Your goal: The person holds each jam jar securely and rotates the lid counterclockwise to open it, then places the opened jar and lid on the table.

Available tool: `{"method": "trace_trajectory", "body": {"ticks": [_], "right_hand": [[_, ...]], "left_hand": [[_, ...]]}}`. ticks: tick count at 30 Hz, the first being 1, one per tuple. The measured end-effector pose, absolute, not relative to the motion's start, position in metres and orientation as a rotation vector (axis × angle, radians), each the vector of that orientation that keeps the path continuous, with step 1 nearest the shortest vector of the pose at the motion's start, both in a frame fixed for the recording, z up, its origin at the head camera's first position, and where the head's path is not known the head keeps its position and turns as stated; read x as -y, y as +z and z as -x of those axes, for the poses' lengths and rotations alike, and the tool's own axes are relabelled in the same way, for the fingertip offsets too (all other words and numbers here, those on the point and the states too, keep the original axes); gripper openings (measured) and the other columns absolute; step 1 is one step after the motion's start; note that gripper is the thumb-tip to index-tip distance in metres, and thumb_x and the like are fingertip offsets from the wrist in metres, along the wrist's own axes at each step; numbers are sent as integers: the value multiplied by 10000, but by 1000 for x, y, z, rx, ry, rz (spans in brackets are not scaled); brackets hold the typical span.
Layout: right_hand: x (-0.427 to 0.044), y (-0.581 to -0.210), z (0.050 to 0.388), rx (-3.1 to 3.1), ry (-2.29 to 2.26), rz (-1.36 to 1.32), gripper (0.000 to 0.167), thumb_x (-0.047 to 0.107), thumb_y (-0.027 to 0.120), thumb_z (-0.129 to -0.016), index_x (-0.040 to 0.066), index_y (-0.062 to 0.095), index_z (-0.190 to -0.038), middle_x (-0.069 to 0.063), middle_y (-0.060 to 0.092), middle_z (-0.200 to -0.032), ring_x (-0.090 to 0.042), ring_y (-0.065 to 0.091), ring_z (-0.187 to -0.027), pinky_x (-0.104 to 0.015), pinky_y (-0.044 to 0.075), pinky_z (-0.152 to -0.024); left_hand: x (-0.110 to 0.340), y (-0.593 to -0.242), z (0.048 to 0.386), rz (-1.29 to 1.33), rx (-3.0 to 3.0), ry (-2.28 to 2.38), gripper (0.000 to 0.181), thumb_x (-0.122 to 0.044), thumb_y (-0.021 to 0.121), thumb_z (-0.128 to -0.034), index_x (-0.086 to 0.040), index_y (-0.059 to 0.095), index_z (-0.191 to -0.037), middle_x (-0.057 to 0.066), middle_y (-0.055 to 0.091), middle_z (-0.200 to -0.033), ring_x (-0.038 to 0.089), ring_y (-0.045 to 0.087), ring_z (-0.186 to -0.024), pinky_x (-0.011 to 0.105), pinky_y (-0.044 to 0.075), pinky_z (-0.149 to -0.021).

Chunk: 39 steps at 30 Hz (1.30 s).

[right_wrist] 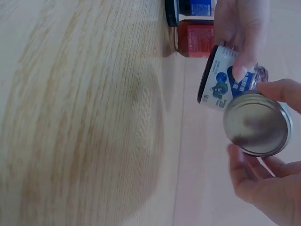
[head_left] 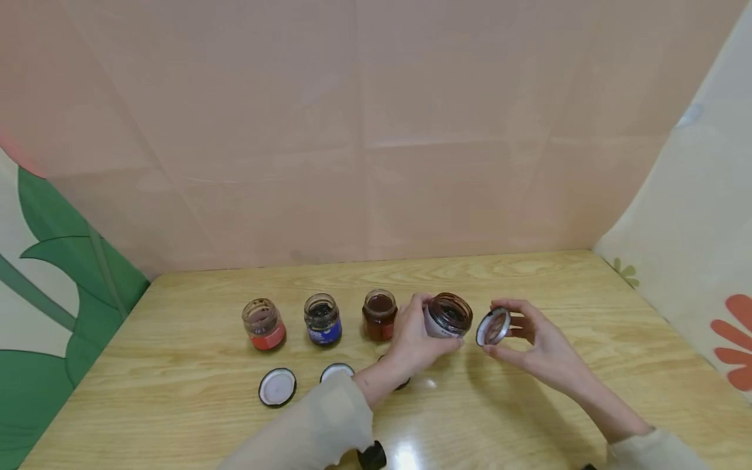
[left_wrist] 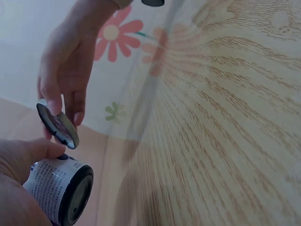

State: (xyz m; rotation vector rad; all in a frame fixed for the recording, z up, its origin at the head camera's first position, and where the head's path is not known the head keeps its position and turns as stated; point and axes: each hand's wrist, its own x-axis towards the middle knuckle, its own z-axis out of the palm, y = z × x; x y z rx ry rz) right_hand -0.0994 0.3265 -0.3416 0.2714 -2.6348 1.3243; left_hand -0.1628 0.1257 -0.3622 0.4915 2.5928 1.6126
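Observation:
My left hand [head_left: 414, 339] grips a glass jar [head_left: 449, 316] with a white and blue label, tilted so its uncovered mouth leans toward the right. Dark contents show inside the jar. Between the thumb and fingers of my right hand [head_left: 543, 346] is a round metal lid [head_left: 493, 327], held on edge just right of the jar's mouth and apart from it in the head view. Its inner face bears reddish-brown smears. From the right wrist, the lid's plain silvery top [right_wrist: 257, 125] faces the camera, and the jar's blueberry label [right_wrist: 225, 82] shows beyond.
Left of the held jar stand three uncovered jars: one red-labelled [head_left: 264, 326], one blue-labelled [head_left: 322, 320], one dark reddish [head_left: 379, 316]. Before them lie an upturned lid [head_left: 277, 388], another lid [head_left: 337, 371] partly behind my left sleeve, and a mostly hidden dark-rimmed one. A wall backs the wooden table [head_left: 194, 378].

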Motion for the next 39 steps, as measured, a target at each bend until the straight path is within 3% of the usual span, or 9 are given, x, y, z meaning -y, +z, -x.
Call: {"method": "trace_trajectory", "body": {"ticks": [9,13,16,21,26,39], "right_hand": [[-328,-353,100,2614,1473,-347,718,-3,796,-723,-98,412,-1321,-329,494,-1282,69,598,-956,-227,553,-755],[-328,-358,101,2598,1462,-420,730,-48,798,-691,-159,405,-1297,-376,475,-1259,57,604,-960,-179,532,-771],[-327,-359,101,2632,1398,-422,729,-16,824,-672,-159,434,-1271,-342,517,-1212,-84,656,-959,-158,514,-801],[-326,-361,100,2782,1251,-376,729,197,870,-666,-88,524,-1241,-204,606,-1140,-316,654,-985,-221,511,-833],[-323,-364,99,2836,1159,-373,728,308,872,-656,-48,575,-1217,-170,621,-1144,-318,637,-1008,-291,518,-858],[-316,-373,100,2861,1116,-417,726,286,881,-638,-45,584,-1212,-148,631,-1124,-313,638,-1008,-355,527,-867]], "left_hand": [[-129,-368,165,-506,-2643,1581,712,-221,882,-648,-115,501,-1240,70,629,-1170,238,562,-1116,359,444,-958],[-130,-369,166,-503,-2640,1583,697,-221,877,-663,-105,493,-1233,75,632,-1176,236,572,-1111,358,454,-952],[-131,-370,167,-486,-2619,1601,693,-221,868,-679,-97,479,-1238,85,619,-1186,239,569,-1123,368,457,-960],[-134,-371,167,-440,-2569,1632,712,-204,867,-684,-84,453,-1251,100,597,-1201,243,559,-1149,379,451,-988],[-136,-373,167,-421,-2548,1632,715,-186,857,-697,-76,437,-1265,111,582,-1205,257,548,-1157,396,449,-992],[-138,-379,171,-424,-2566,1634,671,-122,855,-675,-54,452,-1208,115,585,-1167,265,556,-1136,389,444,-996]]}}
